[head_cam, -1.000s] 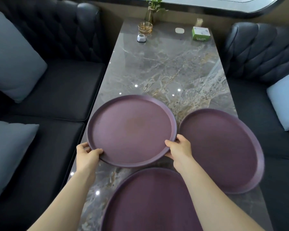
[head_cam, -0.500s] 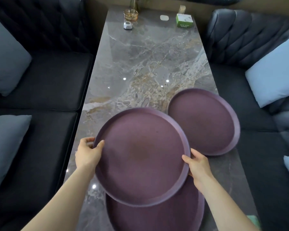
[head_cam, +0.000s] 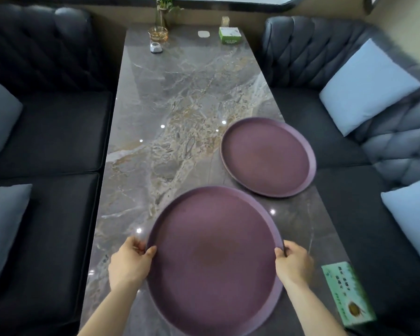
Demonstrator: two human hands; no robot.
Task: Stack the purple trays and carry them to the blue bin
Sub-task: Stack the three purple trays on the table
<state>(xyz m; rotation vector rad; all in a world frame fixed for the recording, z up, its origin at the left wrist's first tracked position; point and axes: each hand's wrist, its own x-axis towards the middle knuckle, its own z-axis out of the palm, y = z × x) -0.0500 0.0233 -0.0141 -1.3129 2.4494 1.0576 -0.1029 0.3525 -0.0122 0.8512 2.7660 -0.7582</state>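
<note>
Both hands pinch near tray [head_cam: 214, 260] rim.
Left hand [head_cam: 129, 263], right hand [head_cam: 292, 264] gripping; possibly seated on another. Off-centre release could slide it.

Near tray's [head_cam: 214, 258] bottom rim beyond the frame edge.

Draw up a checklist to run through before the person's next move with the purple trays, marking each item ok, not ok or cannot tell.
1. Left hand grips the near tray's rim: ok.
2. Right hand grips the opposite rim: ok.
3. Near tray sits squarely on the one beneath: cannot tell, the lower one is hidden.
4. All trays stacked: not ok, the far tray lies apart on the table.
5. Path to the far tray free: ok, bare marble between.
6. Blue bin located: cannot tell, not in view.
</note>
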